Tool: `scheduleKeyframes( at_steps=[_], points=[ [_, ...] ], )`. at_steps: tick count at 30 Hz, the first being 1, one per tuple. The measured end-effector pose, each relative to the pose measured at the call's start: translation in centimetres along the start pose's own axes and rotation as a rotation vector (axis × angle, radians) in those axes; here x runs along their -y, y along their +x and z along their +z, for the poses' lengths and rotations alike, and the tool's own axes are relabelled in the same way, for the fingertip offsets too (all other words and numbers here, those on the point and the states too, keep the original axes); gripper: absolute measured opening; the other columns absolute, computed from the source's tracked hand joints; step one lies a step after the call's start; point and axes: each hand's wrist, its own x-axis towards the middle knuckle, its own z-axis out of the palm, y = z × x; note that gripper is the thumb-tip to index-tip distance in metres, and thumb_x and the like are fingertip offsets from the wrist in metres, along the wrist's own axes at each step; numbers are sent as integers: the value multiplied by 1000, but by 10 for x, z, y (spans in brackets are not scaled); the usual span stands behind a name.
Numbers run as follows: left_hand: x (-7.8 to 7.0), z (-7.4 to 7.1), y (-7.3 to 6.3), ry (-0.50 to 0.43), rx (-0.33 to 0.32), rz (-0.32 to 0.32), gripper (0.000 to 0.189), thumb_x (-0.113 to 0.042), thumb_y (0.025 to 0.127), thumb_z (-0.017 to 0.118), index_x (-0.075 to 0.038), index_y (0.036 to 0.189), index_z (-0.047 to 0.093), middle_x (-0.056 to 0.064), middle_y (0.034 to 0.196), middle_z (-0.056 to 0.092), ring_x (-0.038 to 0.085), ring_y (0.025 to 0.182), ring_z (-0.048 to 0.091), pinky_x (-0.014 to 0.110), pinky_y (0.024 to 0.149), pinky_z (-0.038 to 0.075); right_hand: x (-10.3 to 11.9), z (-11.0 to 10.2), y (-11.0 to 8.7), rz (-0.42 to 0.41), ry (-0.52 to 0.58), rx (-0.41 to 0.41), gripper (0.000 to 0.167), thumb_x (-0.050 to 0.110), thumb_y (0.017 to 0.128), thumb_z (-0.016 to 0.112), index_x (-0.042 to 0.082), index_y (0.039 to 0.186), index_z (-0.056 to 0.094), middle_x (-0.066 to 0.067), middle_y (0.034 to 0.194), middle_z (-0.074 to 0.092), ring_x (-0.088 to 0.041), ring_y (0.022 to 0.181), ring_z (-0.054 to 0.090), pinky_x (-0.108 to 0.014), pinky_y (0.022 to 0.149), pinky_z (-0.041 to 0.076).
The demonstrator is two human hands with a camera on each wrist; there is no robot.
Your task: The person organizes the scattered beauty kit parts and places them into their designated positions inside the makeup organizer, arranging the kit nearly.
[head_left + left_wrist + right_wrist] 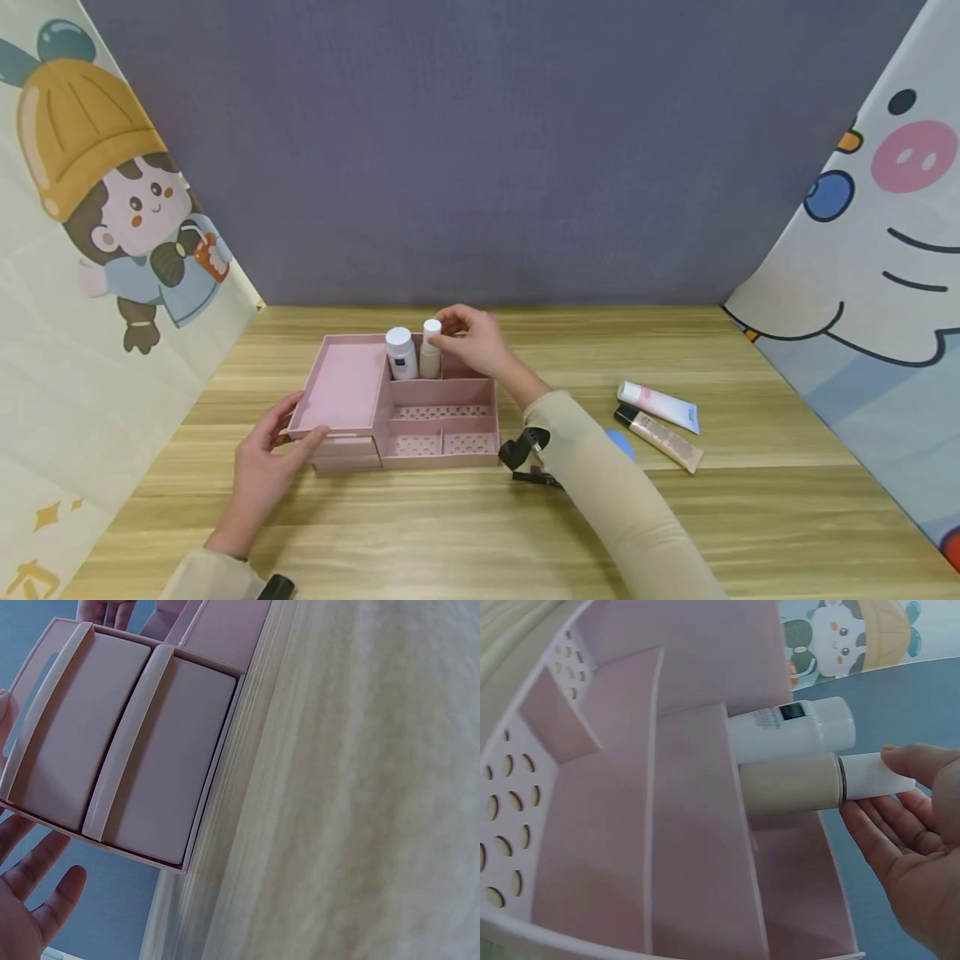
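Note:
A pink desktop organizer (345,383) with two drawers (161,761) stands on the table. My left hand (264,462) holds its left front corner, thumb on the top edge and fingers along the side. In a rear compartment, a white-capped beige bottle (795,784) stands with its lower part behind the divider. My right hand (480,340) pinches this bottle's white cap (874,776) between thumb and fingers. Right beside it, in the same back row, is a white bottle (402,357) with a dark label. The front compartments with perforated floors (510,795) hold nothing.
Right of the organizer lie a white and pink tube (660,406) and a beige tube (663,440) with a black cap. A blue item (621,444) and a black slim item (534,478) are partly behind the right sleeve. A grey-blue wall (480,167) rises behind the table.

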Motion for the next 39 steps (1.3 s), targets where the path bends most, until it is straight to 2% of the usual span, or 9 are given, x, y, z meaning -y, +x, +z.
scheduleKeyframes(
  at_steps=[9,21,28,39],
  points=[
    [-2,0,-1,1,1,-7,58,-1,81,81,-1,134,59,22,124,64,-12,89,57,6,75,47,-9,8,-4,-14,-6,40,23,3,84,78,-4,103,67,-13,93,70,-18,80,64,-24,73,56],
    [-1,1,-1,-11,0,-6,58,2,80,81,0,134,59,24,121,65,-11,86,58,7,72,48,-17,16,-8,42,-51,79,24,5,84,79,-2,104,66,-10,94,69,-17,82,63,-23,73,55],
    [-3,0,-1,15,4,-1,55,-2,82,80,-1,134,59,25,122,64,-10,88,58,7,75,48,-16,16,-9,77,-65,85,25,7,84,79,-1,104,67,-10,95,69,-18,82,64,-24,72,56],
    [-2,1,-1,-1,-6,27,57,1,80,81,0,133,60,22,124,64,-11,94,57,6,77,47,-20,16,-8,69,-61,76,28,8,84,80,-3,105,66,-11,95,69,-18,82,64,-24,72,55]
  ],
)
